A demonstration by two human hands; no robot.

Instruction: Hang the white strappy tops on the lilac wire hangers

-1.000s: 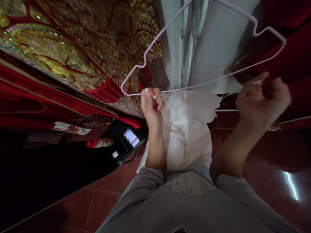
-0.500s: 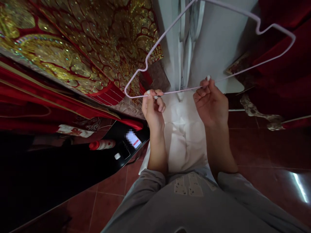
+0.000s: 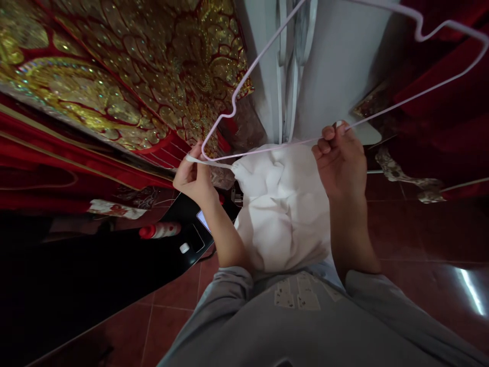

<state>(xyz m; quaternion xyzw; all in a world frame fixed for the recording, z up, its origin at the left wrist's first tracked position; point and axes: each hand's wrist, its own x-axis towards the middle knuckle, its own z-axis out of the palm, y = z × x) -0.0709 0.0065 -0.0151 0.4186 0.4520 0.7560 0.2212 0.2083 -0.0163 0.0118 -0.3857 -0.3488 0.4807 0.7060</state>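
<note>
A thin white wire hanger [image 3: 267, 48] is held up in front of me. My right hand [image 3: 340, 158] is closed on its bottom bar near the middle. My left hand [image 3: 193, 176] is out to the left, pinching a thin white strap [image 3: 212, 163] of the white garment [image 3: 280, 204] that hangs between my forearms. The strap runs from my fingers to the garment's top, just under the hanger's left corner.
A red and gold embroidered, beaded garment [image 3: 114, 76] fills the upper left. Below it a black surface [image 3: 95, 265] carries a red-capped bottle [image 3: 158, 230] and a phone [image 3: 202, 220]. A white door frame [image 3: 290, 66] stands ahead, dark red cloth [image 3: 451, 112] at right, red floor tiles [image 3: 420, 244] below.
My left hand let go of the hanger bar and moved left, pulling out the garment's strap. The right hand came from the far right onto the bar. The garment has bunched higher.
</note>
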